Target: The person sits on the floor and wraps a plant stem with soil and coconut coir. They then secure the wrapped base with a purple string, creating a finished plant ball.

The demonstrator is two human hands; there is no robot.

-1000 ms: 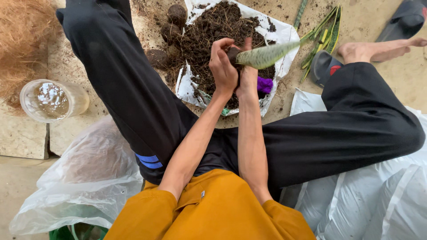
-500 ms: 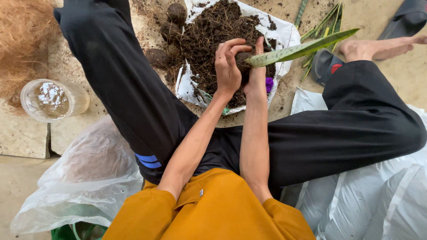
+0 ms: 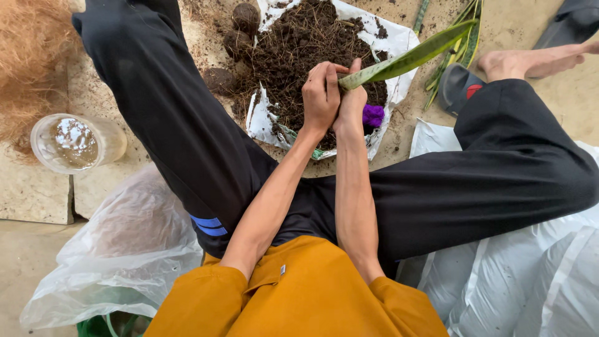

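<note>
1. The left hand [image 3: 321, 93] and the right hand [image 3: 352, 103] are pressed together over the soil heap [image 3: 299, 50], both curled around the base of a long green leaf cutting [image 3: 409, 59]. What lies between the palms is hidden, so I cannot tell whether a clump of soil is packed there.
2. The leaf cutting runs from the hands up and away, off the far side of the soil heap, its tip past the edge of the white sheet [image 3: 390, 37] that carries the heap.
3. The leaf looks stiff, smooth and light; it would likely crease if bent hard, so the low end beside the soil heap is the sound place to grip it, as both hands do.
4. The soil heap is loose, dark and fibrous, likely crumbly and easily scattered.
5. A purple object [image 3: 373, 115] lies at the near edge of the soil heap, just beside the right hand.
6. Round soil balls [image 3: 244, 17] sit at one side of the heap; spare leaves [image 3: 465, 37] lie beyond the other.
7. The ground is gritty stone, outdoors by its look, with crumbs scattered around the soil heap; a clear jar [image 3: 75, 142] and plastic bags [image 3: 118, 249] are well apart from it.
</note>
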